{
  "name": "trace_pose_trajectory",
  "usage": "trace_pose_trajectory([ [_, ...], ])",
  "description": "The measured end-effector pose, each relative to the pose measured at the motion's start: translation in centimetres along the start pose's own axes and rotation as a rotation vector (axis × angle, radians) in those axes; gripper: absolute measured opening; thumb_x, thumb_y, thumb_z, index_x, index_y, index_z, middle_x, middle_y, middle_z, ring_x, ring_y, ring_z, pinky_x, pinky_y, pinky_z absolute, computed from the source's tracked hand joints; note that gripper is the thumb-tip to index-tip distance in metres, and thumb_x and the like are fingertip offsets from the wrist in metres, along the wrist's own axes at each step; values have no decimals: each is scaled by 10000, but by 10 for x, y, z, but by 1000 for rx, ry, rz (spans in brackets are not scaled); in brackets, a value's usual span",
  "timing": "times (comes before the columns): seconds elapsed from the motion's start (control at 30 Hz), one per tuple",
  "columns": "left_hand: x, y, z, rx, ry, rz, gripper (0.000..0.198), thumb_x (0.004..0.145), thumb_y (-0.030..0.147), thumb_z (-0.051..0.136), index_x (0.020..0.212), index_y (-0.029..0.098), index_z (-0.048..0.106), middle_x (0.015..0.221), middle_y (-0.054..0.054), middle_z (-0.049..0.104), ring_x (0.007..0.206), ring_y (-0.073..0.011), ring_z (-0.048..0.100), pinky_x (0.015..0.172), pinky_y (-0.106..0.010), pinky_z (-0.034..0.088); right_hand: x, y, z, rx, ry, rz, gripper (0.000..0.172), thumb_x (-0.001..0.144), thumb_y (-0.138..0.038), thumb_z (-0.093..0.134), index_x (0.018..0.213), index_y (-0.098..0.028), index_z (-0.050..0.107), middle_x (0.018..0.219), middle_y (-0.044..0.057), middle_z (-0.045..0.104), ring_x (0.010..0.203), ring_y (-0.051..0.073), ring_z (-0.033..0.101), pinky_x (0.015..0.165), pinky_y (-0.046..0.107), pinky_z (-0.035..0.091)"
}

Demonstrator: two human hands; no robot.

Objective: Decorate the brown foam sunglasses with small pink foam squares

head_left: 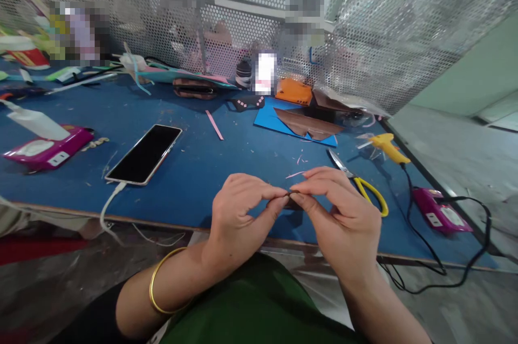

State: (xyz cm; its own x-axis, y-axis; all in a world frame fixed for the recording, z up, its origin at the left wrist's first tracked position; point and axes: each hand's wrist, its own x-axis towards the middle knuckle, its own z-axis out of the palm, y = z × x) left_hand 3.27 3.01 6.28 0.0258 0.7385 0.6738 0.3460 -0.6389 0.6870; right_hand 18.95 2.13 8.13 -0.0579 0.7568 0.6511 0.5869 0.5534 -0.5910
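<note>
My left hand (pixel 238 214) and my right hand (pixel 338 214) meet over the near edge of the blue table (pixel 194 171). Both pinch a small dark brown piece (pixel 292 193) between thumb and fingertips; most of it is hidden by the fingers. A gold bangle (pixel 159 284) circles my left wrist. Yellow-handled scissors (pixel 360 184) lie just behind my right hand, and a thin pink scrap (pixel 294 174) lies just beyond my fingertips.
A phone (pixel 144 153) on a white cable lies left of centre. Brown cut-outs (pixel 308 125) rest on a blue sheet (pixel 269 117), with an orange box (pixel 294 91) behind. A yellow glue gun (pixel 389 147) and magenta packs (pixel 439 210) (pixel 48 149) sit at the sides. Perforated metal screens (pixel 384 25) wall the back.
</note>
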Motion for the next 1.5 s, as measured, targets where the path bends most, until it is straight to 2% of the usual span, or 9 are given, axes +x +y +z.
trace_pose_trajectory([
  [0.17,0,-3,1,41,-25,68,70,802,146,722,758,199,711,708,11,756,667,-133,685,734,-292,498,-1,-1,3,-20,13,-14,125,845,-120,663,761,-212,675,751,6,653,884,190,625,794,359,503],
  [0.5,4,-12,-7,-42,-43,-267,78,771,128,720,736,195,741,720,11,748,662,-139,668,648,-263,511,8,12,0,62,-143,178,112,879,-226,628,918,-254,730,965,10,749,1006,200,658,968,440,460],
  [0.7,4,-12,-10,18,-70,-129,72,791,143,712,748,196,735,707,14,738,679,-140,660,692,-283,499,12,3,5,129,-177,311,79,823,-230,670,747,-229,691,897,14,749,919,211,681,916,434,487],
  [0.83,2,-10,-11,24,-81,-78,74,788,148,709,733,195,728,676,20,733,659,-133,653,711,-283,497,11,-1,5,109,-205,264,112,840,-185,635,732,-213,645,870,13,725,848,181,663,873,392,488],
  [1.0,4,-17,-7,-134,-150,-412,60,762,196,710,716,197,749,710,8,761,678,-153,683,675,-261,525,11,8,13,1,-192,125,152,859,-158,584,716,-206,599,761,8,672,823,176,612,808,347,460],
  [1.13,8,-39,-6,-269,-287,-669,122,766,290,702,763,196,780,765,-13,787,722,-190,712,690,-278,552,24,28,26,-116,-401,304,114,836,-176,618,732,-203,655,742,-2,697,760,163,616,724,299,447],
  [1.23,6,-52,-11,-83,-336,-624,177,815,296,647,857,208,795,854,-22,798,808,-217,722,750,-309,549,40,44,39,-137,-597,364,117,830,-194,631,738,-207,702,741,-5,727,723,148,637,682,266,442],
  [1.37,-2,-59,-19,195,-264,-483,207,851,290,618,960,233,785,987,-23,791,924,-227,718,844,-327,529,59,57,59,-181,-722,303,103,778,-184,682,690,-214,727,682,1,716,649,148,604,610,262,394],
  [1.5,-4,-62,-21,156,-235,-495,205,826,278,646,976,218,773,962,-31,795,870,-221,734,776,-311,553,70,51,69,-192,-794,189,132,774,-146,679,675,-220,726,675,-2,706,653,148,592,623,272,379],
])
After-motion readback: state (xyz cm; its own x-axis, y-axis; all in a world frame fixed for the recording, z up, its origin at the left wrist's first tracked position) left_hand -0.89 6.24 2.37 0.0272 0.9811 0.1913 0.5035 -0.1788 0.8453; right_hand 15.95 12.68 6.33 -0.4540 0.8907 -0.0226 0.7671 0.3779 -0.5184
